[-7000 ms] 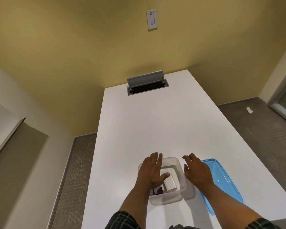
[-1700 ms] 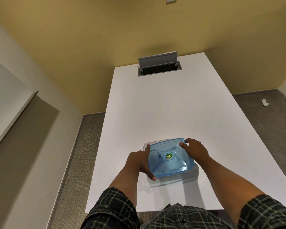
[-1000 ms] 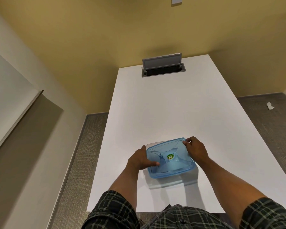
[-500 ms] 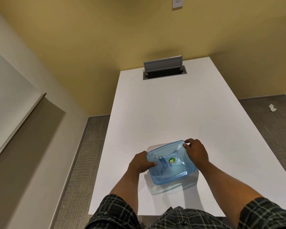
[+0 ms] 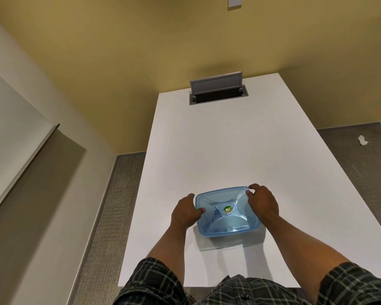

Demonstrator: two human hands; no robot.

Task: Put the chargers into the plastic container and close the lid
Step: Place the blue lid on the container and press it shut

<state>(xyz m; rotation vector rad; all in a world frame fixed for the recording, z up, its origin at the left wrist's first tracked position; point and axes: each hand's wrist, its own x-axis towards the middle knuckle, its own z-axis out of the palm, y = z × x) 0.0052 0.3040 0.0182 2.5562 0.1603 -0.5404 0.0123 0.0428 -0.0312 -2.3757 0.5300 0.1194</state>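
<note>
The clear plastic container [image 5: 229,234] stands near the front of the white table [image 5: 218,150], covered by its translucent blue lid [image 5: 226,211] with a green sticker in the middle. My left hand [image 5: 185,211] grips the lid's left edge, thumb on top. My right hand [image 5: 262,202] presses on the lid's far right corner and right edge. Dim shapes of the chargers show through the lid; they cannot be made out clearly.
A grey cable hatch [image 5: 218,90] stands flipped up at the table's far end. A light switch [image 5: 234,1] is on the yellow wall. A scrap of white paper [image 5: 362,140] lies on the carpet to the right.
Seven seconds ago the container was open with the lid lying to its right. The lid now sits on it, and over the last second both hands shifted along its edges.
</note>
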